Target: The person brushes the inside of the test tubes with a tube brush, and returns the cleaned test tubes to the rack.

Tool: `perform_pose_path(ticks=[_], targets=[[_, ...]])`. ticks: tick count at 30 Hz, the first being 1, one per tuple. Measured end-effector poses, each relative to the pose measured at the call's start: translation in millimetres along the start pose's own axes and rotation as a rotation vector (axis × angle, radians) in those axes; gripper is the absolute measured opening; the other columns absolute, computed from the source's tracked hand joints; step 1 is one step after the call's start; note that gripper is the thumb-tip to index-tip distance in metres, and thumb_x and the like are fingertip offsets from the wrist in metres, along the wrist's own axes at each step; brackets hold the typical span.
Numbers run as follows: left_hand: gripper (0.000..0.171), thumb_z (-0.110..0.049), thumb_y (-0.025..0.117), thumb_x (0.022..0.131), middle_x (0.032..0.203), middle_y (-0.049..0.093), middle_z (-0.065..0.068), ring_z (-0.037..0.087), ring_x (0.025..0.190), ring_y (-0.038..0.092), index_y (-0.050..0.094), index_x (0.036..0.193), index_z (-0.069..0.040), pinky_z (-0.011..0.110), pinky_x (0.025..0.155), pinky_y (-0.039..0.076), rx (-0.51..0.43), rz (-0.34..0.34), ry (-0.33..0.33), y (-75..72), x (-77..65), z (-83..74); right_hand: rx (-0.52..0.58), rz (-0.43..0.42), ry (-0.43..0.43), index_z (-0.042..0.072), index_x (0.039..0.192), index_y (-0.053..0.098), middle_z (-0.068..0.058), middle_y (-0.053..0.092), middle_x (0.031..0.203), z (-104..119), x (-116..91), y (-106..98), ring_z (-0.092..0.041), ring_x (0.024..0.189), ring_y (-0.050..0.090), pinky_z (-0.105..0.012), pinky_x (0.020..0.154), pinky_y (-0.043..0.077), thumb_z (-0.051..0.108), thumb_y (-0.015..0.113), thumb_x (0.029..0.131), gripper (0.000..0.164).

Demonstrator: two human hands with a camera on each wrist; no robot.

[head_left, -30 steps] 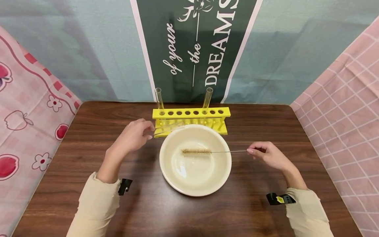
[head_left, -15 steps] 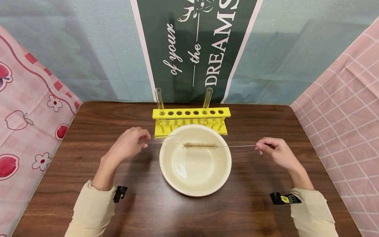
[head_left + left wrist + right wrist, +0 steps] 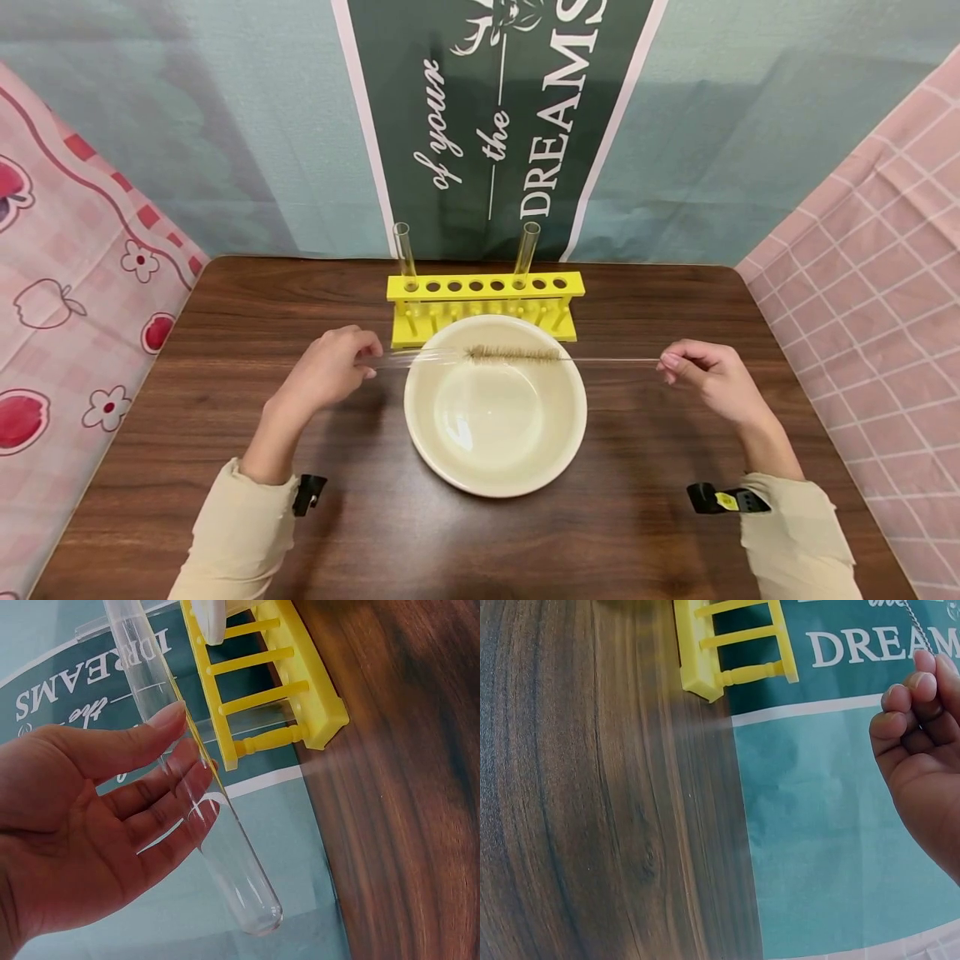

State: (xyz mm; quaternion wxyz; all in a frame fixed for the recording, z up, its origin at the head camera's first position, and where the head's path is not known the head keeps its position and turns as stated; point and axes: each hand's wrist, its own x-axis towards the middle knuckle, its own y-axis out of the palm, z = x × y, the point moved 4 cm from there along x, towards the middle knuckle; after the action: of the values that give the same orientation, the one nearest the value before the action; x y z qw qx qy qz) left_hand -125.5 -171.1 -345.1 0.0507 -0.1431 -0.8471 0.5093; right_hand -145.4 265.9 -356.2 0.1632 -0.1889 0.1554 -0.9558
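Head view: the fingers of the left hand (image 3: 327,367) pinch a clear test tube (image 3: 241,877); those of the right hand (image 3: 708,375) pinch the wire handle (image 3: 615,360) of a bristle brush (image 3: 517,354). Both are aligned above the bowl (image 3: 495,490), bristle tip at the tube's end; entry unconfirmed. Judged: alignment done, scrubbing outstanding. Two rack tubes (image 3: 527,254) stand in the yellow rack (image 3: 465,287) on the bench (image 3: 637,542), condition undeterminable.
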Motion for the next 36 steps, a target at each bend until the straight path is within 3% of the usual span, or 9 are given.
perform_pose_path(ticks=[7, 16, 24, 36], targets=[[0.015, 0.003, 0.069, 0.074, 0.084, 0.059, 0.01, 0.024, 0.077, 0.054, 0.063, 0.086, -0.004, 0.041, 0.069, 0.045, -0.008, 0.019, 0.016, 3.0, 1.0, -2.4, 0.07, 0.018, -0.016, -0.01, 0.078, 0.058, -0.006, 0.056, 0.066, -0.8, 0.4, 2.0, -0.009, 0.063, 0.054, -0.017, 0.059, 0.046, -0.021, 0.046, 0.083, 0.017], [0.016, 0.004, 0.069, 0.073, 0.081, 0.058, 0.008, 0.024, 0.076, 0.054, 0.064, 0.085, -0.003, 0.041, 0.068, 0.045, -0.004, 0.017, 0.034, 6.5, 2.5, -3.8, 0.054, 0.052, -0.037, -0.007, 0.078, 0.059, -0.008, 0.055, 0.066, -2.7, -0.3, 3.6, -0.009, 0.063, 0.053, -0.018, 0.058, 0.045, -0.023, 0.046, 0.082, 0.021], [0.015, 0.004, 0.07, 0.072, 0.079, 0.058, 0.007, 0.023, 0.074, 0.053, 0.063, 0.083, -0.004, 0.039, 0.068, 0.045, 0.001, 0.03, 0.041, 9.1, 1.8, -4.0, 0.109, 0.152, -0.084, -0.005, 0.079, 0.06, -0.011, 0.053, 0.067, -1.8, -0.7, 5.4, -0.014, 0.063, 0.051, -0.022, 0.057, 0.045, -0.024, 0.043, 0.082, 0.025], [0.015, 0.002, 0.071, 0.071, 0.075, 0.056, 0.005, 0.021, 0.07, 0.051, 0.061, 0.079, -0.005, 0.037, 0.064, 0.044, 0.008, 0.031, 0.088, 7.9, 1.2, -8.0, 0.008, 0.242, -0.105, 0.003, 0.078, 0.061, -0.014, 0.049, 0.064, -2.5, -0.4, 5.9, -0.017, 0.06, 0.047, -0.023, 0.054, 0.041, -0.026, 0.046, 0.079, 0.032]])
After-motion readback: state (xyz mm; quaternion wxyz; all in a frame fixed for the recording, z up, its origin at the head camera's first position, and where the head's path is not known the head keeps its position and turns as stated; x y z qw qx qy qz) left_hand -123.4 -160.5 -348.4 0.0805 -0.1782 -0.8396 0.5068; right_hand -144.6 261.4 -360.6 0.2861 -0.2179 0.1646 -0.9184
